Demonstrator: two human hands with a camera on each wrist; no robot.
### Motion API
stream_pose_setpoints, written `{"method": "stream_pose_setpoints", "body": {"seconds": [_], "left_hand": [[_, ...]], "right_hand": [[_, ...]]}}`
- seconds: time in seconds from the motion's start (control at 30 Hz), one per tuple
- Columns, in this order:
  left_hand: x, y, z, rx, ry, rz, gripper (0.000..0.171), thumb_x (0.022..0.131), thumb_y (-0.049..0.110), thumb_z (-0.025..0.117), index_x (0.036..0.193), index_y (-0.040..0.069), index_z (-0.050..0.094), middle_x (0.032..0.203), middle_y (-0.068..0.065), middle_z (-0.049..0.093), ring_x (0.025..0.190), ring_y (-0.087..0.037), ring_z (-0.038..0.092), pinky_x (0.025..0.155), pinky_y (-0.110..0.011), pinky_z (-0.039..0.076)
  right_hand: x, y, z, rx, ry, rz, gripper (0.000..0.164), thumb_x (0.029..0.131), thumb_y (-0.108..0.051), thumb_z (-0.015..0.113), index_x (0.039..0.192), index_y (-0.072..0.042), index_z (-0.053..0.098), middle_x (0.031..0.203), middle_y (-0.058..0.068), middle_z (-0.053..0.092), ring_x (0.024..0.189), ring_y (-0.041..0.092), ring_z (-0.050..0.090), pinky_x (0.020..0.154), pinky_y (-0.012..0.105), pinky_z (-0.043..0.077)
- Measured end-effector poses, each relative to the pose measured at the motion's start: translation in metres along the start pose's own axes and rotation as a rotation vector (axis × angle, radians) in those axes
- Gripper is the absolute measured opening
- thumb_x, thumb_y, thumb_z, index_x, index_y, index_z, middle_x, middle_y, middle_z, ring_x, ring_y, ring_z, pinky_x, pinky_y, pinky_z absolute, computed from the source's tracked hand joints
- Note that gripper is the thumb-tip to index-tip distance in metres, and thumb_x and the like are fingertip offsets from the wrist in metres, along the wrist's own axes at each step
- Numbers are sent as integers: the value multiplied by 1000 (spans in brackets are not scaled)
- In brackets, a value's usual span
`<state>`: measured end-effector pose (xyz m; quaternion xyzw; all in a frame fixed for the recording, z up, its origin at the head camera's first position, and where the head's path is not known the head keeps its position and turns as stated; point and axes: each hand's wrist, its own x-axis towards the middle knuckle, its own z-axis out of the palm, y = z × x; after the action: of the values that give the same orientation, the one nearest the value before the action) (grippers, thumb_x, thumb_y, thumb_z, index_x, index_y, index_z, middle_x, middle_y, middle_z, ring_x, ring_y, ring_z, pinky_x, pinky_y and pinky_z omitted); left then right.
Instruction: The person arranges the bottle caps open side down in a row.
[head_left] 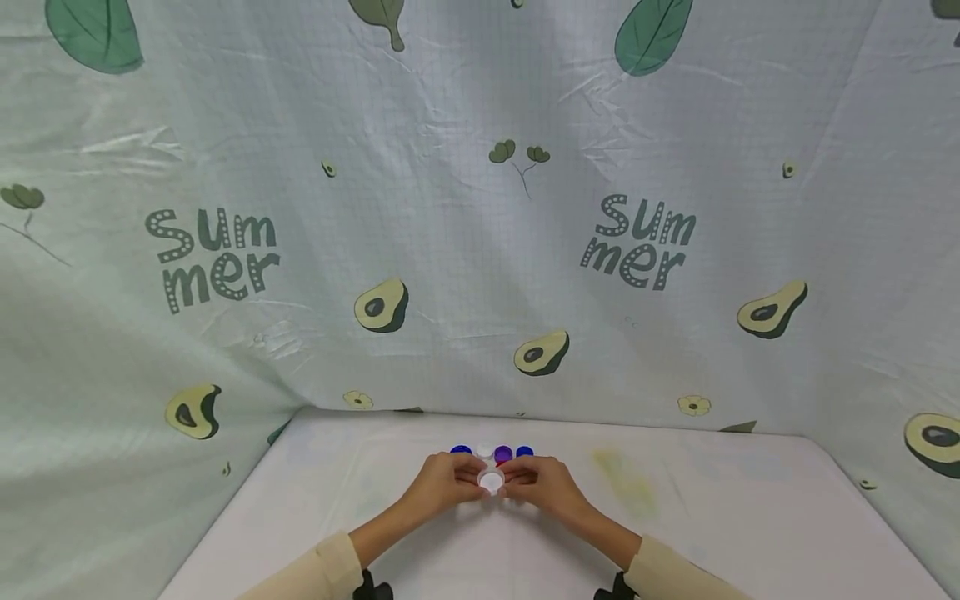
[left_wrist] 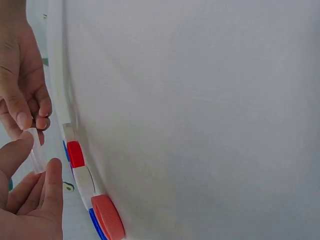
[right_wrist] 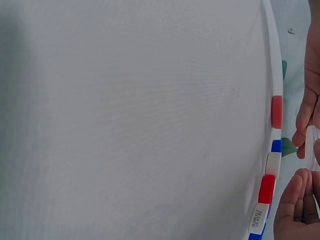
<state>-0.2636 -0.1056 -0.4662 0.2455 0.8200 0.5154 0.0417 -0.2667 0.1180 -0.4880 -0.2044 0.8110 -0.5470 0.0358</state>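
Note:
A round white cap (head_left: pixel 491 480) is held up between the two hands, its flat face towards the head camera. My left hand (head_left: pixel 442 483) pinches it at the left edge. On the opposite edge, my right hand (head_left: pixel 550 486) holds it with thumb and fingertips. From the left wrist, the cap (left_wrist: pixel 36 152) appears edge-on as a thin ridged disc, the left thumb lying over its near end. In the right wrist view the cap (right_wrist: pixel 310 145) is cut by the frame's edge.
Past the hands, a row of caps stands on the white table (head_left: pixel 720 517): blue (head_left: pixel 461 449), white (head_left: pixel 484 451), purple (head_left: pixel 503 454) and another blue (head_left: pixel 524 451). The wrist view adds a red cap (left_wrist: pixel 75 154) and a salmon cap (left_wrist: pixel 108 217). A printed curtain (head_left: pixel 465 233) hangs behind.

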Motion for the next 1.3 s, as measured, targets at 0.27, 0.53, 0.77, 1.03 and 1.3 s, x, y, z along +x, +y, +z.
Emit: {"method": "stream_pose_setpoints", "body": {"seconds": [0.27,0.53,0.77,1.03,1.3], "left_hand": [[-2,4,1,-43,27,11,27,83,4,83,107,-5,74,98,-16,76,93,-27,75,76,-23,59],[-3,7,6,-95,56,49,29,82,4,84,108,-4,74,102,-16,76,94,-29,75,76,-24,60],[3,15,6,-100,85,68,29,83,3,82,110,-5,74,103,-17,76,94,-26,75,76,-24,60],[9,16,10,-87,87,79,29,86,6,80,113,-2,74,106,-13,77,93,-18,75,77,-25,60],[22,14,13,-63,118,79,28,86,12,82,112,1,77,105,-10,77,90,-13,74,70,-20,57]], "right_hand": [[-7,-5,-4,58,35,-29,26,86,-10,82,110,0,75,97,10,76,84,13,72,70,20,57],[-12,-5,-10,-17,74,-59,27,85,-20,83,107,-4,78,96,5,77,82,7,71,73,18,57],[-11,-10,-16,-37,126,-84,28,84,-21,85,106,-5,78,96,5,76,83,8,71,73,18,57],[-11,-8,-21,11,177,-108,28,82,-15,86,106,-4,78,100,9,76,83,7,71,74,21,58],[-10,-6,-27,-15,234,-123,30,82,-15,86,109,-7,77,100,6,76,85,11,71,75,20,58]]}}
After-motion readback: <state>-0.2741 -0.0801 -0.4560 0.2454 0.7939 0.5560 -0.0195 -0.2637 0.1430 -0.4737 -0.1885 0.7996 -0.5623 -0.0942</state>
